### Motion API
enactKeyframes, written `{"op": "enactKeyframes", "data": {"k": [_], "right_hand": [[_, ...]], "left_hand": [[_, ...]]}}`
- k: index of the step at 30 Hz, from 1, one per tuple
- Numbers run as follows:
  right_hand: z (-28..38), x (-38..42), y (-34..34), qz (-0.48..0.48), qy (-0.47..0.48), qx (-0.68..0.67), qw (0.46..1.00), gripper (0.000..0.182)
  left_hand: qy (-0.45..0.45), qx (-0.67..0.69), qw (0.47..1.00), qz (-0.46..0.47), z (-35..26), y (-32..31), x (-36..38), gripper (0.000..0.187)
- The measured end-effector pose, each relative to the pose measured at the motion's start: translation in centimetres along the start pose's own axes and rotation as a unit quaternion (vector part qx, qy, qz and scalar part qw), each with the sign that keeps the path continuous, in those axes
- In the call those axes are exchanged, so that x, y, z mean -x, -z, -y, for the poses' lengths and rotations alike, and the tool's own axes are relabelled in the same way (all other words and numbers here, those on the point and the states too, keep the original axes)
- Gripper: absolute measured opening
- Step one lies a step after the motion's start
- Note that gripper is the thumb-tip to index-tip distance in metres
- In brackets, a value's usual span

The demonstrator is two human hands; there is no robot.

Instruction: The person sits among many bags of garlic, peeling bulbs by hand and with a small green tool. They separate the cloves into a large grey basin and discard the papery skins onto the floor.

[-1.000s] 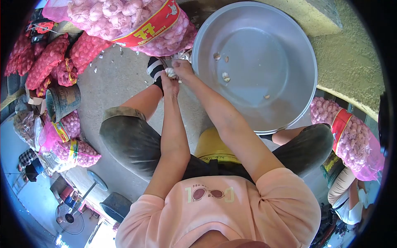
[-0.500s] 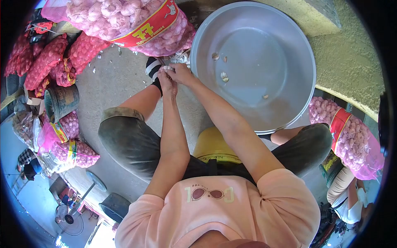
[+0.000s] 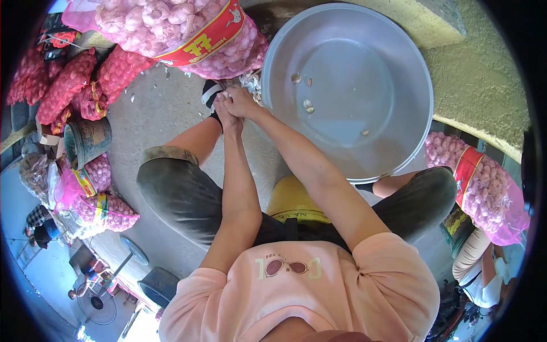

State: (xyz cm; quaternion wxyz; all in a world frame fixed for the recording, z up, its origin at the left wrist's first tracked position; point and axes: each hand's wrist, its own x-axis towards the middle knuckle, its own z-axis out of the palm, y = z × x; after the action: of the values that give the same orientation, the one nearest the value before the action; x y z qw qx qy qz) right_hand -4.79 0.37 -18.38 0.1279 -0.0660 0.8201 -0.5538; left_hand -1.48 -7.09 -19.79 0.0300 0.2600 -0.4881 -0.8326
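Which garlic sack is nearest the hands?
The large pink sack at top, red band printed 77, left of the basin. It sits just beyond the left hand and right hand; other sacks lie farther off, left and right.

A working store for garlic, by the look of it: a plump mesh sack [image 3: 171, 31] of bulbs stands far left of a wide grey tub [image 3: 353, 85], more red net sacks [image 3: 68, 85] crowd the left, and papery scraps [image 3: 252, 85] litter the concrete floor [image 3: 171, 97] (hardly a home kitchen). A fan [image 3: 98, 302] stands near left.
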Motion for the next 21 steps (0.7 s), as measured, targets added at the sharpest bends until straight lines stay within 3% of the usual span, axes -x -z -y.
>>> {"op": "enactKeyframes", "data": {"k": [3, 6, 8, 10, 12, 15, 16, 18, 21], "right_hand": [[-0.7, -0.2, -0.6, -0.021, -0.005, 0.038, 0.999, 0.039], [-1.1, 0.3, 0.3, -0.083, 0.008, -0.083, 0.993, 0.037], [-1.9, 0.8, 1.4, -0.106, 0.052, -0.186, 0.975, 0.032], [-1.2, 2.6, 5.1, -0.085, 0.0, -0.158, 0.984, 0.03], [-2.3, 4.0, 7.5, -0.116, -0.116, -0.397, 0.903, 0.029], [-4.5, 6.6, 11.5, -0.146, -0.163, -0.397, 0.891, 0.027], [-4.7, 7.3, 12.3, -0.148, -0.164, -0.396, 0.891, 0.027], [-4.8, 8.4, 13.7, -0.197, -0.141, -0.526, 0.815, 0.023], [-5.2, 9.6, 14.9, -0.214, -0.08, -0.529, 0.817, 0.024]], "left_hand": [[-0.007, -0.025, 1.0, 0.0, -0.4, -0.4, 0.3, 0.036], [-0.023, -0.01, 1.0, 0.015, -0.9, -0.2, -0.2, 0.034], [0.018, 0.013, 0.998, 0.056, -1.8, -1.0, -0.3, 0.033], [0.048, 0.022, 0.994, 0.1, -2.8, -3.1, 0.7, 0.035], [0.081, 0.032, 0.986, 0.145, -2.7, -6.0, 2.2, 0.038], [0.132, 0.038, 0.971, 0.196, -1.0, -10.0, 4.6, 0.035], [0.17, 0.019, 0.964, 0.205, -0.7, -10.8, 5.5, 0.033], [0.208, 0.002, 0.954, 0.217, 0.1, -11.4, 6.0, 0.031], [0.189, -0.226, 0.94, 0.17, 2.0, -11.7, 6.5, 0.034]]}}
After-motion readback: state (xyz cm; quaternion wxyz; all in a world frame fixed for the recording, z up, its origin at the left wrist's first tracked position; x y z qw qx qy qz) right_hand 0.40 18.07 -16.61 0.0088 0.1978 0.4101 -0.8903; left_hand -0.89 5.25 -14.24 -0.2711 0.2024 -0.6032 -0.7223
